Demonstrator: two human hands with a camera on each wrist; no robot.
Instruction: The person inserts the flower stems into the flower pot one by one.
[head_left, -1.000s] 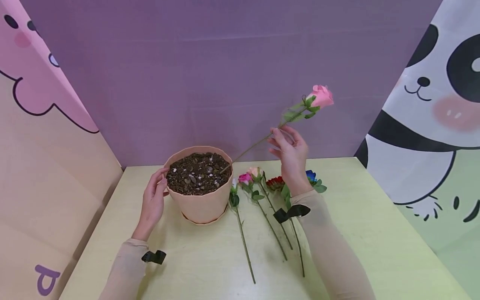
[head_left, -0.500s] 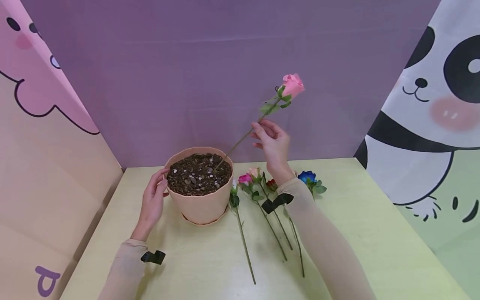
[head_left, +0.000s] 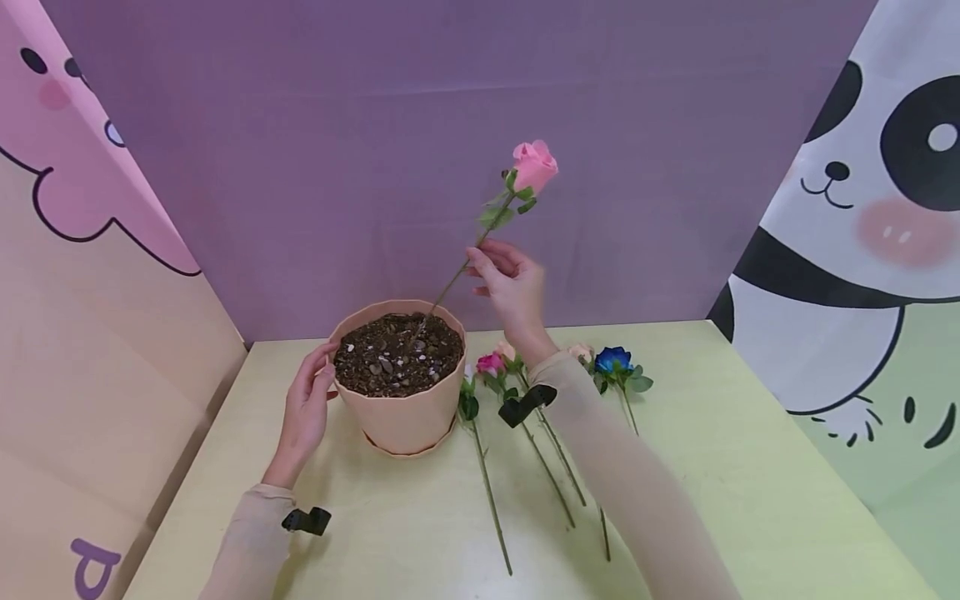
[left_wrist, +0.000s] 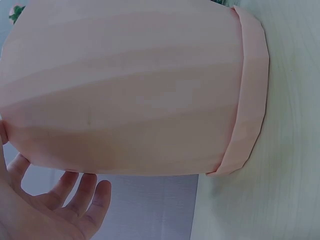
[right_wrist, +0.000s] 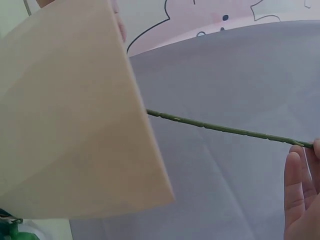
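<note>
My right hand pinches a pink rose partway down its stem, between thumb and fingers. The stem slants down to the left, and its lower end meets the dark soil toward the back of the flowerpot. In the right wrist view the green stem runs behind the pot's rim, which hides its lower end. My left hand rests against the pot's left side, fingertips at the rim. Its loosely spread fingers touch the pot wall in the left wrist view.
Several other roses lie on the table right of the pot, among them a magenta rose and a blue rose. My right sleeve covers parts of some stems. A purple backdrop stands behind the table.
My right hand has moved left with the pink rose, tilting it more upright. The stem's lower end has shifted from the pot's right rim into the soil area. The left hand stays put.
</note>
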